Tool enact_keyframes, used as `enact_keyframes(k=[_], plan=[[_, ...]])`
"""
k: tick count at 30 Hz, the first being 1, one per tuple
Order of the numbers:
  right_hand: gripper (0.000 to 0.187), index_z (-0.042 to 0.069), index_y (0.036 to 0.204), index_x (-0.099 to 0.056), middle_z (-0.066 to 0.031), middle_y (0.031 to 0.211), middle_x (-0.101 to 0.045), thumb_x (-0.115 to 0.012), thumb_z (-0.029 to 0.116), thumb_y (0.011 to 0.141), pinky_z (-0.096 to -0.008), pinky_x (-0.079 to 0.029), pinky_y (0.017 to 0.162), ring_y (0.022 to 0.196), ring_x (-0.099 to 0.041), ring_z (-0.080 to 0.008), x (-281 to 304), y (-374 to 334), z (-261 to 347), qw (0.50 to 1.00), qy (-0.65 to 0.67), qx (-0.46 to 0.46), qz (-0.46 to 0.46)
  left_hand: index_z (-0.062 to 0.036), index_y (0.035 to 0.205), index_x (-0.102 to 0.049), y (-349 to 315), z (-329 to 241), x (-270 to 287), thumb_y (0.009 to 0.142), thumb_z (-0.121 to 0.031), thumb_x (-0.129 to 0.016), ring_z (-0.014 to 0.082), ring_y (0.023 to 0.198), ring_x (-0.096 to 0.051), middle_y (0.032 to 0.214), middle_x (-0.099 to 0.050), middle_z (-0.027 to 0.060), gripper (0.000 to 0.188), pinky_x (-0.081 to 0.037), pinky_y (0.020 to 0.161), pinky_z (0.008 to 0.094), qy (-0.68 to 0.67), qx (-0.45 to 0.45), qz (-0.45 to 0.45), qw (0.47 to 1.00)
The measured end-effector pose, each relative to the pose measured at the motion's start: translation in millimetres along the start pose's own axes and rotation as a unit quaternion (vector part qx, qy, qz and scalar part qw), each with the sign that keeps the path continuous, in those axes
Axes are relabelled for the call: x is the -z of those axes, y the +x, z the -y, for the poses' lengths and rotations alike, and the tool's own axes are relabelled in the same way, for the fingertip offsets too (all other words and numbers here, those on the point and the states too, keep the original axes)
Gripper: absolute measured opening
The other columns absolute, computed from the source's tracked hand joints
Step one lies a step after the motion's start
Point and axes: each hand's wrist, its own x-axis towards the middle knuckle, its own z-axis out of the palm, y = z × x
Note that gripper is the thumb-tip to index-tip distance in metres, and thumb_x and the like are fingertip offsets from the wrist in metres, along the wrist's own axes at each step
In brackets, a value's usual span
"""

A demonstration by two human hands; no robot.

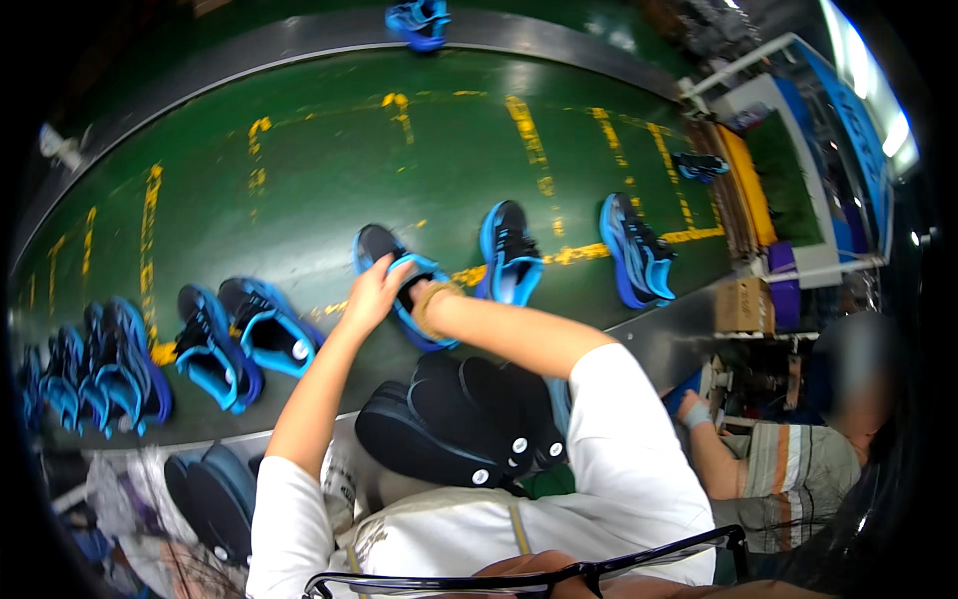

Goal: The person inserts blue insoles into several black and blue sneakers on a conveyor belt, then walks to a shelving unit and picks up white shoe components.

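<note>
A black and blue sneaker (373, 242) lies on the green work surface before me, toe pointing away. My left hand (370, 297) grips it at the near-left rim of its opening, thumb over the tongue area. Down into the same shoe reaches my right hand (423, 293); its fingers are hidden inside, and a tan band circles the wrist. Close against my body, below the table edge, is a stack of black insoles (449, 404) with round white stickers. Another sneaker (510, 250) stands just right of my hands.
The green surface (329, 170) carries worn yellow markings. Several matching sneakers (125, 359) line its left side; a single one (636, 250) stands at right, another (419, 22) on the far ledge. More insoles (210, 494) sit lower left. A co-worker's arm (714, 454) and a cardboard box (743, 304) are at right.
</note>
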Motion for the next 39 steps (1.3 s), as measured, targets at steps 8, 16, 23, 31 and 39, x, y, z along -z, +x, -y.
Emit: enact_keyframes(k=[8,16,23,31,39], plan=[[0.029,0.003,0.097,-0.054,-0.0138,0.099,-0.053,-0.041,0.019,0.077,-0.0321,-0.039,0.082,0.094,-0.050,-0.0246,-13,15,-10,0.988,-0.110,0.097,-0.039,-0.0026,0.092,-0.046,14,22,-7,0.071,-0.028,-0.062,0.0136,0.066,-0.048,0.072,-0.051,0.0053,0.037,-0.040,0.056,0.0269,-0.099,0.067,-0.094,0.988],[0.058,-0.008,0.102,-0.047,-0.0221,0.092,-0.055,-0.022,0.038,0.077,-0.0386,-0.002,0.101,0.101,-0.047,-0.0230,8,-44,-9,0.981,0.108,0.131,0.096,-0.0083,0.082,-0.046,5,-2,1,0.064,-0.015,-0.059,0.0214,0.066,-0.050,0.073,-0.045,0.0057,0.023,-0.038,0.055,0.0337,0.355,-0.268,-0.086,0.891],[0.012,0.004,0.067,-0.050,-0.0082,0.072,-0.050,-0.061,0.007,0.064,-0.0365,-0.039,0.074,0.075,-0.051,-0.0248,-57,-66,1,0.805,0.219,0.123,-0.538,-0.0063,0.074,-0.045,4,-5,-2,0.062,-0.012,-0.054,0.0198,0.058,-0.049,0.068,-0.044,0.0053,0.016,-0.039,0.051,0.0305,0.458,-0.259,-0.046,0.849],[0.012,0.004,0.069,-0.053,-0.0062,0.079,-0.053,-0.064,0.007,0.063,-0.0350,-0.039,0.071,0.084,-0.052,-0.0237,-110,-91,17,0.771,0.254,0.101,-0.575,-0.0096,0.069,-0.044,-38,-20,-2,0.063,-0.014,-0.054,0.0173,0.057,-0.047,0.065,-0.041,0.0035,0.013,-0.037,0.051,0.0302,0.428,-0.314,-0.068,0.845],[0.040,0.004,0.100,-0.051,-0.0129,0.096,-0.056,-0.051,0.029,0.068,-0.0422,-0.018,0.095,0.096,-0.050,-0.0231,-29,-38,10,0.975,0.196,-0.021,-0.100,-0.0061,0.070,-0.051,5,-27,-30,0.068,-0.015,-0.049,0.0173,0.057,-0.055,0.063,-0.054,0.0052,0.010,-0.040,0.047,0.0290,0.664,-0.167,-0.002,0.729]])
